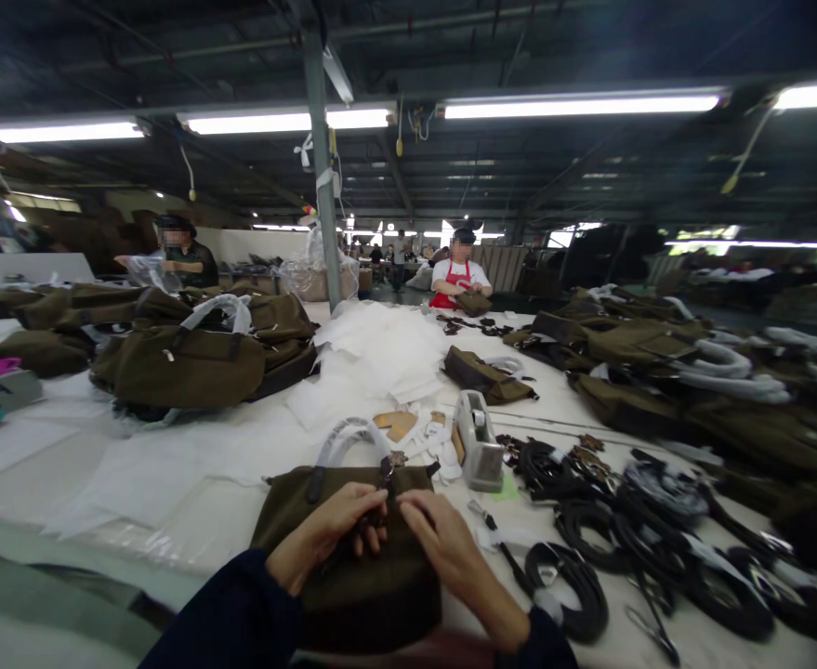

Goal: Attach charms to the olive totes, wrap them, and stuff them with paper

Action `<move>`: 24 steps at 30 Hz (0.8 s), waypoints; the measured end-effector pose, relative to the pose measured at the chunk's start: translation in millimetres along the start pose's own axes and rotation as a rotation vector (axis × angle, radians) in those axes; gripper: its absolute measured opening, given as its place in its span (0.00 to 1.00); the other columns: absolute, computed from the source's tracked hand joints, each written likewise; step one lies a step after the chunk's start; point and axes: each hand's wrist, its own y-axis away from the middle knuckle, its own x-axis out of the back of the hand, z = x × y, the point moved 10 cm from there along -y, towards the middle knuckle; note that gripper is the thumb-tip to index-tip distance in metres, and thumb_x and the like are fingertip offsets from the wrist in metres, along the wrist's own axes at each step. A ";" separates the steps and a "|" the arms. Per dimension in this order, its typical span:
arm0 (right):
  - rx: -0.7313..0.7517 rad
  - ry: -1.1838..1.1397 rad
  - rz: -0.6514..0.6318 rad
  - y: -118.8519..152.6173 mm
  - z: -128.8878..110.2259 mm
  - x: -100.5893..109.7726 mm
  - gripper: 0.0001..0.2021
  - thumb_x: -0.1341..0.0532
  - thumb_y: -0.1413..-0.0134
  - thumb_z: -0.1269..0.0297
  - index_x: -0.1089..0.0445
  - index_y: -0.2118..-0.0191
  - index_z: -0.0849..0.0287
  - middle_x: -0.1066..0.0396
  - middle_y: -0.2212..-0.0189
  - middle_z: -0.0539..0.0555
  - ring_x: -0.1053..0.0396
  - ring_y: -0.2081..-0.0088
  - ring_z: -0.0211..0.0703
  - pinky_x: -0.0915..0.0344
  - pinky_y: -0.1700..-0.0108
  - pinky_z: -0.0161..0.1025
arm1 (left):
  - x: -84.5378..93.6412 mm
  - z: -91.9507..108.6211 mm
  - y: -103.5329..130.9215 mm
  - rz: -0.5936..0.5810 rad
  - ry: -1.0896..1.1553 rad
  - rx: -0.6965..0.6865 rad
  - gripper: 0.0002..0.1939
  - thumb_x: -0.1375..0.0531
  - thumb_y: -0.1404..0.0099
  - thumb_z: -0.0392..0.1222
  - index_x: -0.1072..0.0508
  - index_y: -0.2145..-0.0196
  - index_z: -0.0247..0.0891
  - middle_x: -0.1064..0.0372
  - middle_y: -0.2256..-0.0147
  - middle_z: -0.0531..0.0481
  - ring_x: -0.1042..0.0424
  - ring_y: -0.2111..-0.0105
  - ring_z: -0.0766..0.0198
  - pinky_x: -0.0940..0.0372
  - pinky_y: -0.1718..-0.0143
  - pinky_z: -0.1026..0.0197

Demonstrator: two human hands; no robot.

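Observation:
An olive-green handbag [352, 595] with dark trim lies in front of me at the table's near edge. Its handle [348, 435] is wrapped in clear plastic and arches away from me. My left hand [342, 528] is closed on a dark leather strap [384, 472] at the base of the handle; its lower fingers curl over something dark, partly hidden. My right hand [442, 534] lies on the right side of the bag, fingers stretched out and slightly bent, fingertips close to the strap.
A grey tape dispenser [479, 446] stands beyond the bag. Coiled black straps [568, 585] with metal clips spread to the right. White paper sheets [380, 348] are heaped in the middle. Finished-looking bags [177, 367] pile up left and right. A person in a red apron [458, 279] stands opposite.

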 end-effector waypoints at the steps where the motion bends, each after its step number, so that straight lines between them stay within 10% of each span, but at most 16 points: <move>1: -0.035 0.012 0.034 -15.0 6.6 9.9 0.18 0.52 0.33 0.56 0.26 0.58 0.56 0.24 0.60 0.54 0.28 0.57 0.43 0.35 0.54 0.39 | 0.1 -0.2 2.7 -0.004 0.091 0.003 0.30 0.51 0.38 0.67 0.31 0.68 0.34 0.28 0.72 0.45 0.27 0.76 0.63 0.40 0.82 0.67; 6: -0.185 0.260 0.014 -92.8 46.5 13.0 0.16 0.50 0.36 0.58 0.27 0.62 0.61 0.24 0.65 0.57 0.28 0.62 0.45 0.37 0.59 0.39 | 8.1 1.7 11.9 0.017 0.510 0.006 0.18 0.38 0.40 0.52 0.26 0.69 0.29 0.25 0.67 0.41 0.25 0.66 0.62 0.32 0.65 0.64; 11: -0.183 0.344 -0.142 -138.2 61.0 -20.6 0.10 0.39 0.47 0.59 0.23 0.63 0.58 0.23 0.63 0.58 0.28 0.58 0.51 0.38 0.58 0.42 | 12.0 4.9 11.0 -0.051 0.571 -0.135 0.14 0.40 0.37 0.47 0.27 0.62 0.30 0.27 0.74 0.47 0.30 0.77 0.67 0.34 0.68 0.64; 18: -0.102 0.206 -0.330 -161.4 62.1 -48.0 0.03 0.34 0.59 0.69 0.22 0.73 0.56 0.24 0.75 0.49 0.30 0.71 0.40 0.39 0.68 0.33 | 5.8 2.4 10.5 -0.107 0.598 -0.078 0.12 0.39 0.40 0.40 0.30 0.59 0.33 0.26 0.69 0.45 0.29 0.75 0.67 0.34 0.72 0.66; 24: -0.148 0.074 -0.146 -159.2 71.9 -19.3 0.07 0.35 0.57 0.65 0.27 0.80 0.61 0.32 0.84 0.48 0.38 0.78 0.35 0.45 0.74 0.32 | 5.8 -2.0 7.5 -0.100 0.559 -0.059 0.20 0.44 0.35 0.55 0.31 0.59 0.34 0.27 0.77 0.49 0.31 0.83 0.67 0.39 0.79 0.67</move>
